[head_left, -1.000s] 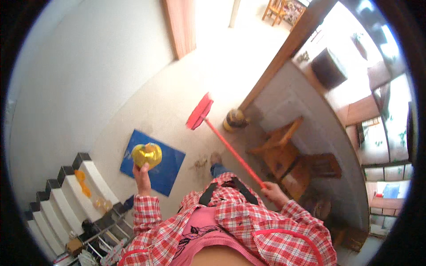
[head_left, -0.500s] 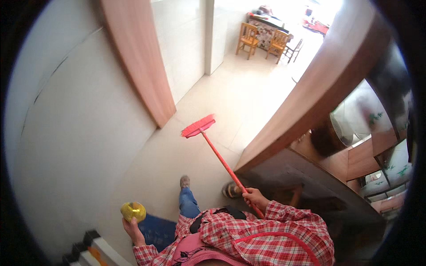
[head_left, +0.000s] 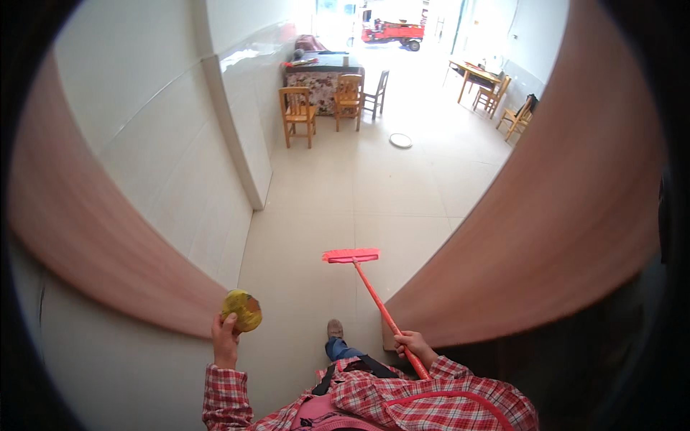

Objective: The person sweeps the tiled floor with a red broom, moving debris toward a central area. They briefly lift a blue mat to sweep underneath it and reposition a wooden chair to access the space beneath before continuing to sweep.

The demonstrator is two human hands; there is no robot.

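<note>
Broom (head_left: 375, 298), red, long-handled, sits in right hand (head_left: 415, 345), grip wrapped round it; left of broom, left hand (head_left: 225, 341) pinches rounded yellow object (head_left: 241, 311). Sideways swing could strike pinkish-brown doorframe (head_left: 503, 237) right of broom.

The head view looks from the wearer's own head, downward and forward, so the shirt (head_left: 460, 402) sits nearest along the lower edge and the left hand (head_left: 224, 336) and right hand (head_left: 412, 345) lie close beyond it. It faces between the door frame's (head_left: 496, 258) sides, which the wide fisheye bows, and takes in the floor (head_left: 388, 190) out to a distant table (head_left: 323, 90) and red vehicle (head_left: 390, 32).
</note>
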